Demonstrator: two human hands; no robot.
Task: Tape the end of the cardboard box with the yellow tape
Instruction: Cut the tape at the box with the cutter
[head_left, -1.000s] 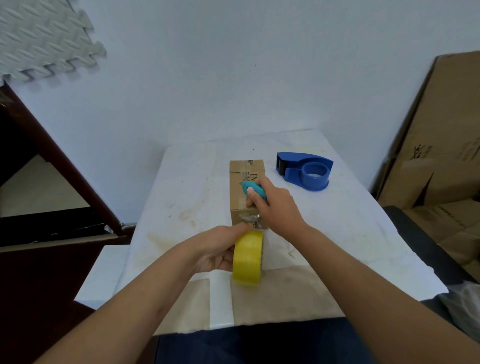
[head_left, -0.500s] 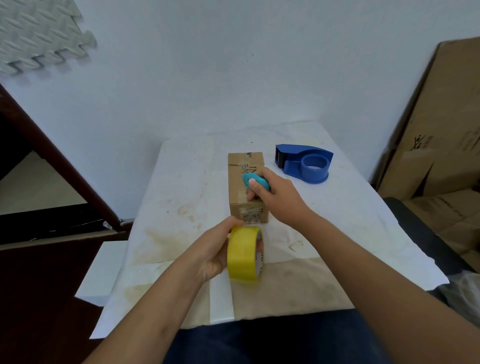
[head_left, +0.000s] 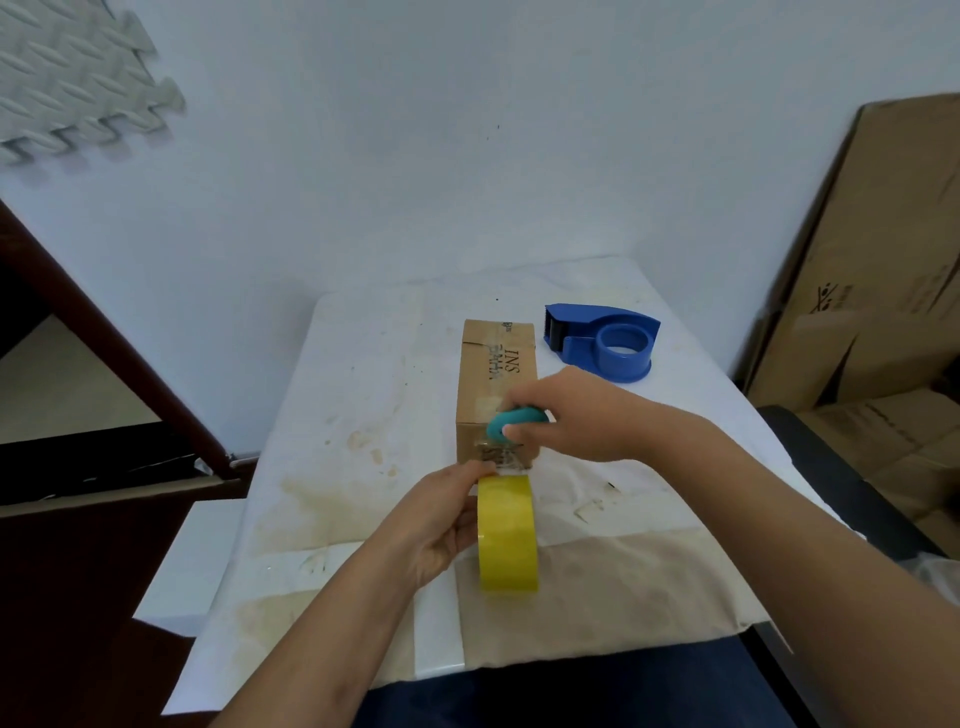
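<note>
Tape roll (head_left: 508, 534), yellow, is gripped in the left hand (head_left: 441, 525) just below centre frame, against the near end of the cardboard box (head_left: 496, 395). Right hand (head_left: 576, 415) clasps a teal cutter (head_left: 517, 423) there. Best keep the strip taut and centred before cutting.

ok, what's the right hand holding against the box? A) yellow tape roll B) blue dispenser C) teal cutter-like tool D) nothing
C: the right hand grips a small teal tool at the near end of the cardboard box; the left hand has the yellow tape roll, and the blue dispenser sits untouched on the table.
</note>
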